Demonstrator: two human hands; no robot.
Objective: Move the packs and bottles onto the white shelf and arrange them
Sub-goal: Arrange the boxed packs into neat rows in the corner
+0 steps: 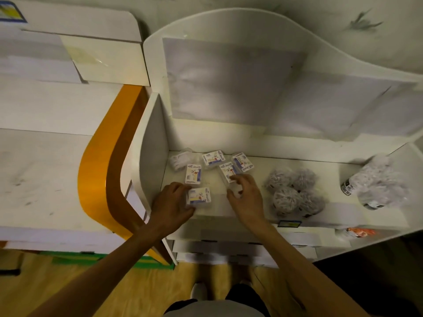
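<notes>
Small white printed packs [198, 196]: cartoon labels, print too blurred to read.
Blue-and-yellow shelf-edge tag [289, 224]: no legible text.

We see an orange curved panel [96, 170] beside a wooden floor [68, 291] with green edging [75, 259]

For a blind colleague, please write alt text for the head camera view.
A person's left hand holds a small printed pack on a white shelf, while the right hand touches another pack among three more. Four grey mesh balls lie to the right, and wrapped bottles lie further right.
</notes>
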